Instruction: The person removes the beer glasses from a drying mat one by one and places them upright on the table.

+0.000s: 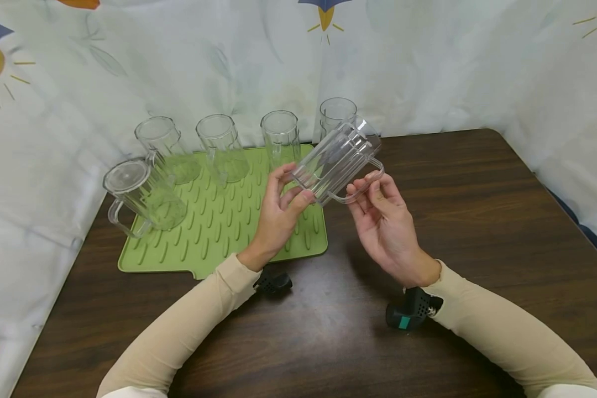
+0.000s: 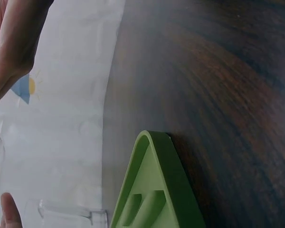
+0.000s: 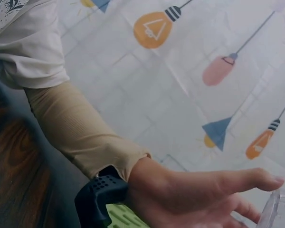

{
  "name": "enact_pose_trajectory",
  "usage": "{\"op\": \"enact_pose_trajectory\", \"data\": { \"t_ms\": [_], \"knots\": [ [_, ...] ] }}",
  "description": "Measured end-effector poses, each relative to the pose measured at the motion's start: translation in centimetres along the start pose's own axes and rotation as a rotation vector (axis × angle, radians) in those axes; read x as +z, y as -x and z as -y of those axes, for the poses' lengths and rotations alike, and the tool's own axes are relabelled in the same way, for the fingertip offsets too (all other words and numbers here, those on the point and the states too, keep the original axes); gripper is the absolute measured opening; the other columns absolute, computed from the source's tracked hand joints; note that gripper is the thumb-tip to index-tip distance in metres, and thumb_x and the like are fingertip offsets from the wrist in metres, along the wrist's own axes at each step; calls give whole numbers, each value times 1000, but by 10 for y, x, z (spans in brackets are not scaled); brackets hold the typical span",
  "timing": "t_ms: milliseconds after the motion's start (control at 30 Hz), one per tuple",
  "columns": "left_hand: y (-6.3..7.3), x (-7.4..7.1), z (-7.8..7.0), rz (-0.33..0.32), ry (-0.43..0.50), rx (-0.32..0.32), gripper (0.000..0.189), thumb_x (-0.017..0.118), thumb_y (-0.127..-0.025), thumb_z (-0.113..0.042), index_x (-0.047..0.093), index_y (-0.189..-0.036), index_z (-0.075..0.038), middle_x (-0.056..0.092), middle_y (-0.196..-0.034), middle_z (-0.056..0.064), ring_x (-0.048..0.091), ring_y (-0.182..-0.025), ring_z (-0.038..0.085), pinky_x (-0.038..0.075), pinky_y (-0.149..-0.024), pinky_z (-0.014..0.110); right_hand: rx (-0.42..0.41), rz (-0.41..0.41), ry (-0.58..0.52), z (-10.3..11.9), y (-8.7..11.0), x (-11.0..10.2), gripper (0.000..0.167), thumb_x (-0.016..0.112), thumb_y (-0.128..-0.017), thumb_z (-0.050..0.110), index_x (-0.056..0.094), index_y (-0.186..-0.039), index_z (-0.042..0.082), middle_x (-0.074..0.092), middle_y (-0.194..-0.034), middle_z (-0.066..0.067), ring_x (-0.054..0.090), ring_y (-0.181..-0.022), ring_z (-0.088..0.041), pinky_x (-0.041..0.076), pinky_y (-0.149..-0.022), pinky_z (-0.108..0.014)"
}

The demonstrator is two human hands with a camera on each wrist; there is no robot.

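Observation:
A clear plastic mug [image 1: 334, 160] is held tilted in the air between both hands in the head view. My left hand [image 1: 277, 218] grips its lower left end, thumb in front and fingers behind. At the mug's right side, my right hand [image 1: 385, 229] pinches the handle between thumb and fingers. Only a rim of the mug [image 3: 278, 211] shows in the right wrist view, touched by the left thumb. The left wrist view catches part of the right hand [image 2: 14, 42] at its upper left.
Several similar clear mugs stand to the left, including a front mug [image 1: 146, 196] on the green drying mat [image 1: 219, 246]. Another mug [image 1: 335, 108] stands behind the held one. Beneath lies a dark wooden table [image 1: 477, 221], with a patterned white curtain [image 1: 428, 66] along its back.

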State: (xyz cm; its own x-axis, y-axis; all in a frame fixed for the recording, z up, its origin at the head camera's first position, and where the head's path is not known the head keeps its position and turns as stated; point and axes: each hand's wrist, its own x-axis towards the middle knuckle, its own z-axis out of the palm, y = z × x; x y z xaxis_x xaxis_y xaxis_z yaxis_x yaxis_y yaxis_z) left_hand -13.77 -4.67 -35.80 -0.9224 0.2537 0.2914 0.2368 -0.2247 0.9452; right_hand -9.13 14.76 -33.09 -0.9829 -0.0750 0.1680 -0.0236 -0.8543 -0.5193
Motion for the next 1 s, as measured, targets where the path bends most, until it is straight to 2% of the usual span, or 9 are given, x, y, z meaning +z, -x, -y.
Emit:
{"op": "enact_pose_trajectory", "data": {
  "t_ms": [100,200,300,433,567,900,1000],
  "knots": [
    [1,-2,0,8,0,-7,70,56,-97,-15,24,-158,-1,40,-149,21,54,-135,39,59,-99,25,-11,10,17,3,0,0,14,52,-106,13,65,-106,9,71,-100,-6,72,-97,-18,59,-96,-24],
    [2,-6,1,9,-25,-22,70,56,-97,-16,25,-159,-3,39,-151,21,51,-139,41,58,-101,24,-18,11,59,5,-1,-1,14,52,-106,14,65,-105,10,71,-100,-4,72,-97,-17,59,-95,-24],
    [4,-9,0,6,-76,-40,69,55,-98,-19,27,-160,-6,39,-152,19,50,-143,38,56,-107,26,-19,12,102,8,-2,-3,14,53,-106,15,66,-104,12,71,-100,-3,71,-97,-16,59,-95,-23],
    [7,-14,-2,22,-122,-65,67,55,-101,-20,28,-162,-11,39,-156,15,49,-147,33,49,-118,39,-18,33,98,12,-2,-7,14,52,-106,13,66,-106,10,70,-101,-4,70,-97,-18,59,-95,-24],
    [9,-20,-4,32,-168,-89,67,56,-103,-21,29,-163,-14,41,-159,11,46,-150,30,44,-122,46,-24,52,114,16,-3,-10,14,51,-107,13,65,-107,9,70,-102,-5,70,-98,-18,59,-94,-24],
    [18,-40,-9,37,-431,-154,71,60,-105,-34,25,-165,-22,41,-163,2,44,-152,21,41,-124,45,-64,138,129,24,-7,-18,17,48,-108,8,64,-111,5,70,-104,-8,71,-99,-20,60,-95,-26],
    [21,-46,-11,53,-499,-170,75,61,-105,-39,23,-166,-21,39,-166,3,42,-154,22,44,-122,46,-84,148,182,26,-8,-21,17,47,-108,8,64,-110,6,69,-104,-7,70,-99,-18,60,-95,-26]
  ]
}}
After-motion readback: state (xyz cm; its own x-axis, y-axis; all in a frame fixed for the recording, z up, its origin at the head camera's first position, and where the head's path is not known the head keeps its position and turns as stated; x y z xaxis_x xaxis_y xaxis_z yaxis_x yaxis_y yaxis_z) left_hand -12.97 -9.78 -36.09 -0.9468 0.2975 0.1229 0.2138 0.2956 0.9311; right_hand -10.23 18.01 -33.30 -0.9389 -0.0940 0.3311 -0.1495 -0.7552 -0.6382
